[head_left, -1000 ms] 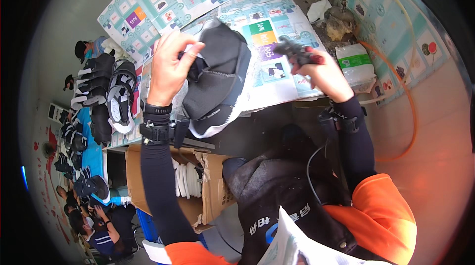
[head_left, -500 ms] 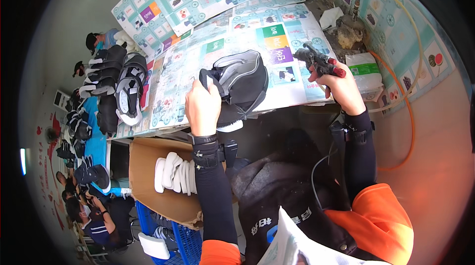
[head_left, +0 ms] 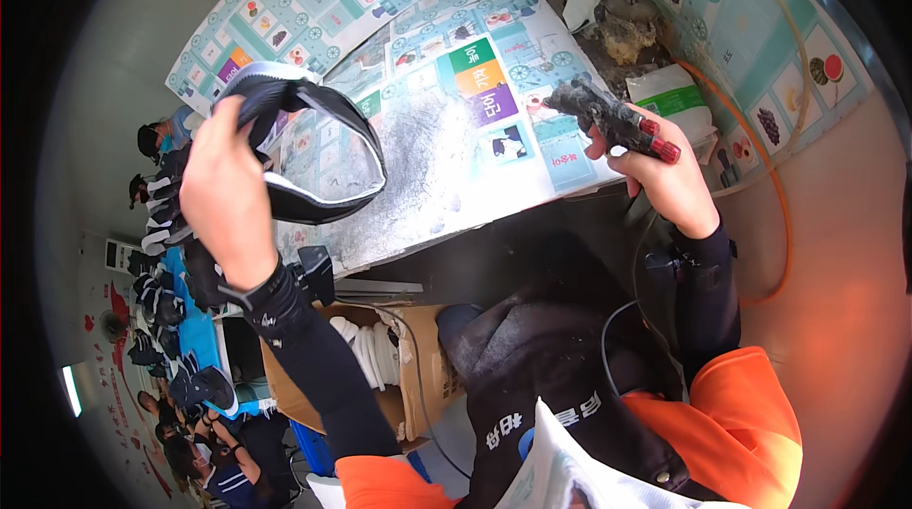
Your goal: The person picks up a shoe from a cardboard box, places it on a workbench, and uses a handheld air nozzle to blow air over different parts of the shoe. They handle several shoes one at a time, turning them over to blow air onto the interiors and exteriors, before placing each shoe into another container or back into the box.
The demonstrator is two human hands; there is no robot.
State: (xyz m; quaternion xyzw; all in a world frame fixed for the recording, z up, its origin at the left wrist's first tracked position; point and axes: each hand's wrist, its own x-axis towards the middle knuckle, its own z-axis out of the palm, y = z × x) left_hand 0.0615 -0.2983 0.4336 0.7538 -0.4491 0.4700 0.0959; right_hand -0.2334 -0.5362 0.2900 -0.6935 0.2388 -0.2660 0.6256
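**A:** Head view first: where is the shoe from your two hands?

**B:** It's in my left hand (head_left: 226, 188), lifted up and to the left, above the table's (head_left: 446, 176) near-left corner. I grip the black shoe upper (head_left: 318, 153) by one end, fingers curled over its rim, so that hand is closed on it.

**A:** And your right?

**B:** My right hand (head_left: 665, 176) is wrapped tight round a grimy glue gun (head_left: 608, 115) with a red trigger. It sits far right, over the table's right edge, well apart from the shoe.

**A:** Which way does the shoe run?

**B:** Its long axis slants from my left hand down and to the right, toward the middle of the table. The open side with the pale rim faces down and toward me. The free end points roughly at the gun, though a wide stretch of sooty printed sheet (head_left: 456, 143) lies between them.

**A:** Where does the gun point?

**B:** Its nozzle aims up and left, toward the shoe's side of the table, not touching anything.

**A:** So which hand is nearer the shoe?

**B:** The left, plainly; it holds it. As I judge it, the gap closes only if the two hands come together over the sheet.

**A:** Anything below?

**B:** A cardboard box (head_left: 418, 385) with white soles (head_left: 375, 352) stands under the table edge, between my arms.
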